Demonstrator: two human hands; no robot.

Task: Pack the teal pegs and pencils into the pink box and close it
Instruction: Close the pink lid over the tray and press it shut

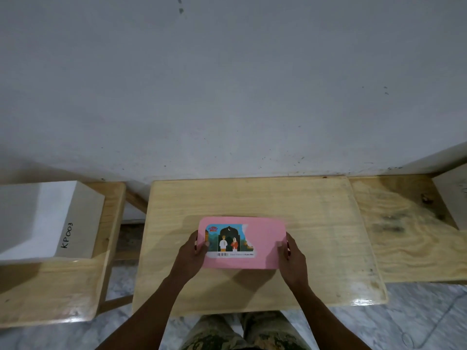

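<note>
We see the left forearm (151,304) and right forearm (316,306) bare, with nothing worn at either wrist, nor on the left hand (193,251) or right hand (290,253). Below the near edge of the wooden table (252,198) we make out trousers (219,332) in a camouflage print of olive, tan and dark blotches.

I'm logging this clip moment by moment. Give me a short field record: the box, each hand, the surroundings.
pink box: lid on, contents hidden
sticker: on the lid's left part, right edge torn
left hand: grips the box's left end, thumb on the lid
right hand: grips the box's right end, thumb on the lid
position: over the middle of the table; resting or lifted, cannot tell
white box: on the left bench, marked KP003
</note>
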